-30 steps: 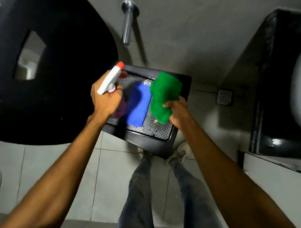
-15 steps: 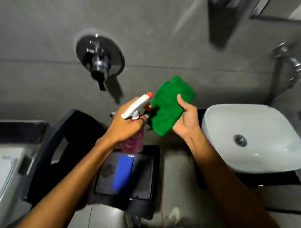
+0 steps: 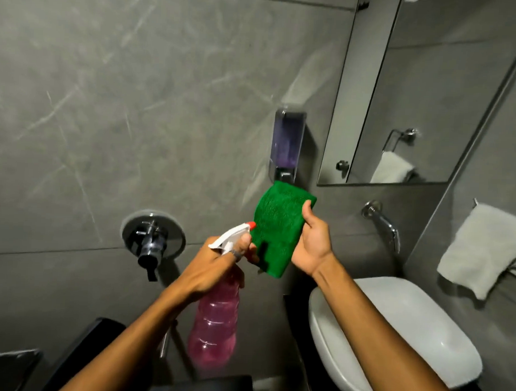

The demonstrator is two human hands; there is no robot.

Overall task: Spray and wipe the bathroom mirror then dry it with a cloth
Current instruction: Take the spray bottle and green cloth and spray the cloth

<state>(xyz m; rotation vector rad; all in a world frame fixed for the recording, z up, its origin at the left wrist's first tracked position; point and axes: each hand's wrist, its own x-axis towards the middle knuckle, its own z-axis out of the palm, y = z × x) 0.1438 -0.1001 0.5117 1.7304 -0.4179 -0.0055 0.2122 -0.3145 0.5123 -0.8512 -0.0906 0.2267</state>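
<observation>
The pink spray bottle (image 3: 216, 319) is held up in the left hand (image 3: 216, 267), with the grip closed around its neck and a finger bent by the white trigger. The red tip of the nozzle is pointed at the green cloth (image 3: 276, 228), almost touching it, so it looks as if the cloth is meant to be made wet first. The cloth is held flat and upright in the right hand (image 3: 312, 241), pinched between thumb and fingers, so that its wide side is turned to the nozzle

The mirror (image 3: 424, 93) is hung on the grey wall, up and to the right of both hands, and well apart from them. It is not yet being touched. A white sink (image 3: 398, 332) is set below it, so the mirror may have to be reached over the sink. A tap (image 3: 383, 223) sticks out just under the mirror, a soap holder (image 3: 288, 143) is fixed just beside its left edge, and a white towel (image 3: 483, 250) is hung further right. These could be bumped or sprayed by mistake
</observation>
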